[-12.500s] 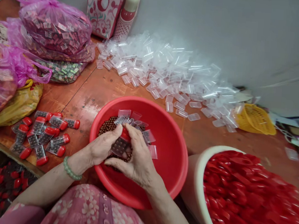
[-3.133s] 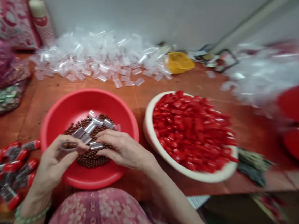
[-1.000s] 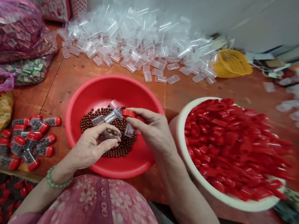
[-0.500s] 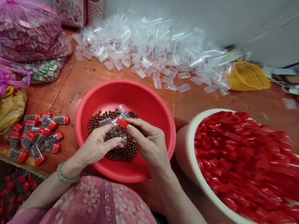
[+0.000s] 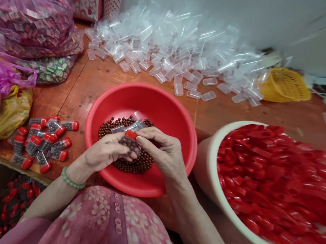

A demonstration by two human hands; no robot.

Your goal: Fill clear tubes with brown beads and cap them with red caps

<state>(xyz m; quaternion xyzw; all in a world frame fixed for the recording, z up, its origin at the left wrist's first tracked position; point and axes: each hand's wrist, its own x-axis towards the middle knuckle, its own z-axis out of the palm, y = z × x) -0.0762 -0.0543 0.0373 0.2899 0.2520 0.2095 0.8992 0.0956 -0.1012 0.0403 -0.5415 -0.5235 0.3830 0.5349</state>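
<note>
Over a red basin, both hands meet at a small clear plastic container with dark brown beads inside. My left hand grips the container's body from the left. Between the thumb and fingers of my right hand is a red cap, which sits at the container's mouth; whether it is fully pressed on I cannot tell. Loose brown beads cover part of the basin's bottom. A few clear containers lie on the beads just behind my fingers.
Left of the basin lie several capped, bead-filled containers. Clear containers are heaped along the wall, beside a yellow basket. A white tub of red caps stands right. Purple bags are stacked far left.
My right hand has brought the red cap from just above the container onto its mouth. The container has tilted more upright in my left hand. The view has shifted slightly.
</note>
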